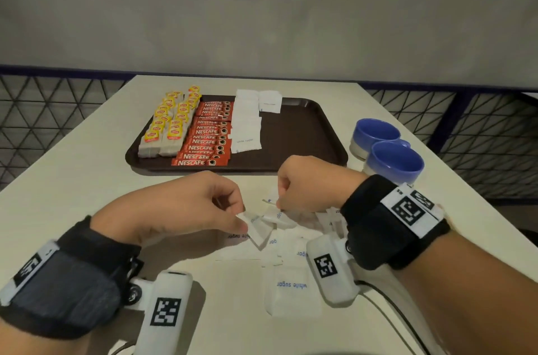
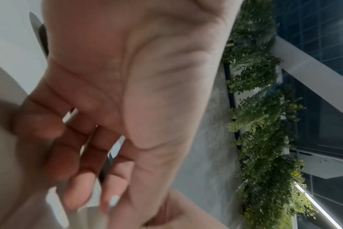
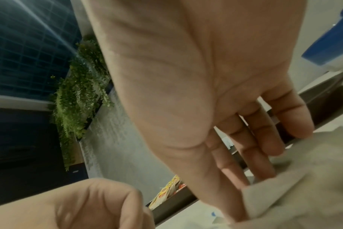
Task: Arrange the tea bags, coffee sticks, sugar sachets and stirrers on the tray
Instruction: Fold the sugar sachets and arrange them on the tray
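Near side of the tray (image 1: 326, 133): left hand (image 1: 180, 206) pinches a sugar sachet (image 1: 257, 228); right hand (image 1: 308, 183) pinches another sachet (image 1: 273, 213) above the worktop (image 1: 72, 168).

Tray (image 1: 320, 133) sits mid-table (image 1: 87, 180), toward the far edge. On it, left to right: tea bags (image 1: 168, 124), coffee sticks (image 1: 208, 136), sugar sachets (image 1: 247, 124); right part of tray bare. Two cups (image 1: 387, 148) on the table just right of the tray, one in front of the other. Loose sachets (image 1: 291, 285) lie on the table in front of the tray, near side.
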Available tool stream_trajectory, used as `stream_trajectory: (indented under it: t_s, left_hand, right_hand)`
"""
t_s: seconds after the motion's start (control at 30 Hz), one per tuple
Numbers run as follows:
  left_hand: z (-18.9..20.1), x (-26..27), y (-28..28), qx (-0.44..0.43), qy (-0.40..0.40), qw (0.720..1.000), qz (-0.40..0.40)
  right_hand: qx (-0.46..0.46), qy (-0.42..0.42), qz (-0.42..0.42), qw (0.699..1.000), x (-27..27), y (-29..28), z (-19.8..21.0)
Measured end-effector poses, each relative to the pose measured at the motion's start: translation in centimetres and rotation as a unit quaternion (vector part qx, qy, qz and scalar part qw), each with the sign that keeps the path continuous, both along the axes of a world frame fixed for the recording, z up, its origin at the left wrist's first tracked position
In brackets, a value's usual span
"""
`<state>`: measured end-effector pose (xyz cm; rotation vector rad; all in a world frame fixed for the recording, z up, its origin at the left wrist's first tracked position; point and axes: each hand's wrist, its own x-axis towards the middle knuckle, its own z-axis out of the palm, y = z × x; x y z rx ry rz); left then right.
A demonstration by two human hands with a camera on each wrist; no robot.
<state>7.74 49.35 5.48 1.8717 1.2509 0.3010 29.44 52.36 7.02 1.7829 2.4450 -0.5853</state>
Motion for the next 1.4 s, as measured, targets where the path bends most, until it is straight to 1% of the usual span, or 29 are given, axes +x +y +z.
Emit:
stream_trajectory:
  t_s: [0.1, 0.17, 0.2, 0.23, 0.27, 0.3, 0.33, 0.37, 0.4, 0.47, 0.53, 0.57, 0.6, 0.63, 0.67, 0.7, 0.77, 0.83, 0.9, 0.93, 1.0, 1.07, 1.1, 1.13, 1.2, 1.27, 1.3, 1.33, 1.4]
  left_hand:
    - [0.7, -0.6, 0.1, 0.002, -0.111, 0.993, 0.046]
    - [1.2, -0.5, 0.0, 0.025, -0.196, 0.975, 0.098]
    - [1.3, -0.4, 0.0, 0.040, -0.226, 0.966, 0.120]
    - [1.3, -0.4, 0.0, 0.050, -0.255, 0.956, 0.138]
    - [1.3, -0.3, 0.1, 0.053, -0.282, 0.946, 0.154]
    - [1.2, -0.2, 0.1, 0.049, -0.307, 0.935, 0.168]
    - [1.1, -0.1, 0.2, 0.048, -0.331, 0.925, 0.182]
    - [1.2, 0.0, 0.2, 0.050, -0.354, 0.914, 0.192]
    - [1.2, 0.2, 0.1, 0.053, -0.375, 0.904, 0.198]
    - [1.5, 0.3, -0.1, 0.050, -0.420, 0.882, 0.206]
    - [1.9, 0.4, -0.1, 0.039, -0.453, 0.865, 0.212]
    - [2.0, 0.5, -0.2, 0.030, -0.469, 0.857, 0.214]
    - [2.1, 0.5, -0.1, 0.020, -0.485, 0.847, 0.218]
    - [2.2, 0.7, -0.1, 0.014, -0.500, 0.838, 0.219]
    - [2.3, 0.8, 0.1, 0.013, -0.508, 0.832, 0.222]
    - [2.4, 1.0, 0.2, 0.013, -0.509, 0.831, 0.225]
    - [2.7, 1.7, 0.6, -0.002, -0.498, 0.837, 0.226]
    - [3.2, 2.8, 1.0, -0.025, -0.487, 0.844, 0.225]
    - [3.5, 3.9, 1.3, -0.026, -0.499, 0.836, 0.228]
    - [3.6, 4.5, 1.4, -0.018, -0.513, 0.826, 0.232]
    - [3.3, 5.3, 1.4, -0.003, -0.540, 0.806, 0.241]
    - [2.8, 5.9, 1.3, -0.011, -0.557, 0.795, 0.239]
    - [2.5, 6.1, 1.2, -0.016, -0.558, 0.795, 0.237]
    - [2.1, 6.3, 1.2, -0.017, -0.548, 0.802, 0.238]
    - [1.5, 6.2, 1.0, -0.013, -0.528, 0.809, 0.258]
    - [1.3, 6.1, 1.0, -0.013, -0.529, 0.804, 0.271]
    - [1.3, 6.2, 1.0, -0.007, -0.532, 0.801, 0.274]
    - [1.3, 6.2, 1.1, 0.006, -0.538, 0.796, 0.277]
    - [1.0, 6.5, 1.2, 0.028, -0.545, 0.787, 0.287]
  right_hand:
    - [-0.017, 0.042, 0.000, 0.999, 0.6, -0.3, 0.2]
    - [-0.018, 0.090, -0.014, 0.996, 1.0, -0.6, 0.5]
    - [-0.011, 0.135, -0.033, 0.990, 1.2, -0.7, 0.7]
    - [-0.012, 0.202, -0.061, 0.977, 1.3, -0.9, 0.9]
    - [-0.037, 0.299, -0.093, 0.949, 1.3, -1.1, 1.2]
    - [-0.088, 0.411, -0.121, 0.899, 1.2, -1.5, 1.3]
    - [-0.142, 0.515, -0.134, 0.835, 0.9, -1.8, 1.7]
    - [-0.180, 0.592, -0.140, 0.773, 0.8, -2.0, 1.9]
    - [-0.204, 0.645, -0.142, 0.723, 0.6, -2.0, 1.9]
    - [-0.226, 0.713, -0.158, 0.644, 0.6, -1.9, 1.6]
    - [-0.236, 0.755, -0.189, 0.581, 0.7, -1.6, 1.2]
    - [-0.236, 0.769, -0.203, 0.559, 0.9, -1.5, 1.0]
    - [-0.231, 0.777, -0.212, 0.547, 1.1, -1.4, 0.9]
    - [-0.220, 0.780, -0.217, 0.544, 1.2, -1.4, 0.8]
    - [-0.203, 0.780, -0.219, 0.550, 1.2, -1.4, 0.6]
    - [-0.185, 0.776, -0.219, 0.562, 1.2, -1.4, 0.4]
    - [-0.157, 0.771, -0.214, 0.579, 0.9, -1.4, 0.2]
    - [-0.143, 0.777, -0.210, 0.576, 0.8, -1.2, 0.1]
    - [-0.119, 0.781, -0.213, 0.574, 1.0, -1.3, 0.1]
    - [-0.091, 0.775, -0.216, 0.587, 1.1, -1.3, 0.2]
    - [-0.005, 0.742, -0.208, 0.637, 1.2, -1.6, 0.0]
    - [0.091, 0.701, -0.184, 0.684, 1.0, -1.9, -0.3]
    - [0.132, 0.685, -0.167, 0.697, 0.8, -2.0, -0.5]
    - [0.164, 0.676, -0.151, 0.703, 0.7, -2.0, -0.7]
    - [0.206, 0.671, -0.131, 0.700, 0.6, -2.0, -1.1]
    - [0.216, 0.668, -0.130, 0.701, 0.5, -1.9, -1.1]
    - [0.198, 0.672, -0.137, 0.701, 0.5, -1.8, -1.1]
    - [0.161, 0.683, -0.150, 0.697, 0.5, -1.6, -1.1]
    - [0.056, 0.711, -0.188, 0.676, 0.4, -1.1, -1.2]
